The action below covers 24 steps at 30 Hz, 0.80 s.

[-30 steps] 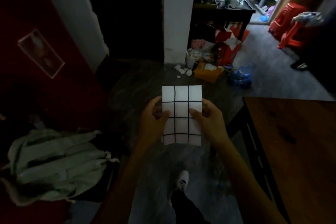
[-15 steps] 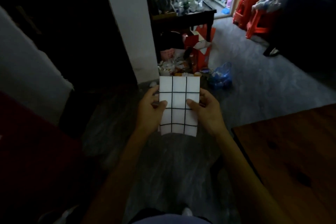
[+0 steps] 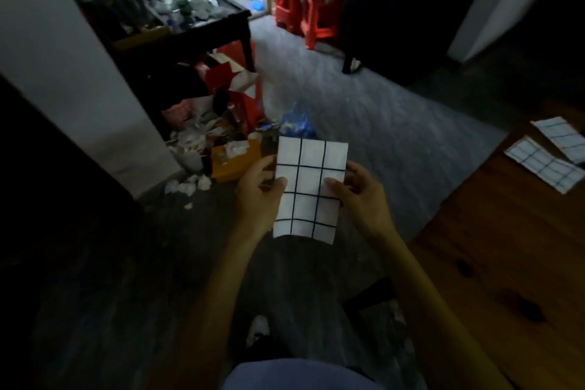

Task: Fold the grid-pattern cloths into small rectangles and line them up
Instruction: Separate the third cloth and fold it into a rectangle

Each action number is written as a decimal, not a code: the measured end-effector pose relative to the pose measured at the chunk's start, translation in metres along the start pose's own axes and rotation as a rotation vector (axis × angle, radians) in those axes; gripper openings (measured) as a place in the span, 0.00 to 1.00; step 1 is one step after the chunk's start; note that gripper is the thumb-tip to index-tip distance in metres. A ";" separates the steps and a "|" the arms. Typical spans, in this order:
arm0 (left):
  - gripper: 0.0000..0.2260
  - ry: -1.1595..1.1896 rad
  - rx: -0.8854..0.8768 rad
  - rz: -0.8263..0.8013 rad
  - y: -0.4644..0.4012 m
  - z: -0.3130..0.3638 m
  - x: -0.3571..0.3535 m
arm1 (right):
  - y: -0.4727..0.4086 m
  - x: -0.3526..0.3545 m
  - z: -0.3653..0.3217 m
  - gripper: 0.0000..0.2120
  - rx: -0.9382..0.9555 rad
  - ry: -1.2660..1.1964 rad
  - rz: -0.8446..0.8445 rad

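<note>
We count three grid-pattern cloths — one folded cloth [image 3: 308, 188] held up, two folded cloths [image 3: 545, 165] [image 3: 562, 138] on the worktop [image 3: 506, 263] — two hands [image 3: 258, 196] [image 3: 362, 196], two red stools [image 3: 289, 0] [image 3: 321, 20].

Both forearms forward, left hand [image 3: 258, 191] and right hand [image 3: 359, 196] level, thumbs on top, fingers curled beneath.

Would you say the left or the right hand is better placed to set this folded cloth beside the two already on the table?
Probably the right hand: the wooden table and its two folded cloths lie on that side.
</note>
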<state>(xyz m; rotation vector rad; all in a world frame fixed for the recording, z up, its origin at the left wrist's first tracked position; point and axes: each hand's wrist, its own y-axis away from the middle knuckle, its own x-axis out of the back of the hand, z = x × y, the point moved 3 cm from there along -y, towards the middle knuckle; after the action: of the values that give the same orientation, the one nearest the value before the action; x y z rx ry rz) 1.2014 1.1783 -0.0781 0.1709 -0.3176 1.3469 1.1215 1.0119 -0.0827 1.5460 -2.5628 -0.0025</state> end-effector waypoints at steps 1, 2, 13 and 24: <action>0.16 0.002 -0.006 -0.052 -0.018 -0.002 -0.002 | -0.010 -0.002 -0.001 0.17 -0.019 0.014 0.037; 0.15 0.004 -0.021 -0.108 -0.035 -0.001 -0.005 | -0.020 -0.003 -0.003 0.18 -0.034 0.027 0.081; 0.13 0.063 -0.118 -0.543 -0.152 0.015 -0.114 | -0.099 0.047 0.006 0.16 -0.139 0.067 0.496; 0.16 -0.083 -0.325 -0.986 -0.201 0.072 -0.347 | -0.149 0.212 0.055 0.20 -0.201 -0.007 0.959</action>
<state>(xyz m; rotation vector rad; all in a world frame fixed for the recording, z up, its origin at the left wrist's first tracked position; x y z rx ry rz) 1.3225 0.7909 -0.1091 0.0867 -0.4380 0.3055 1.1483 0.7514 -0.1218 0.1586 -2.9072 -0.1486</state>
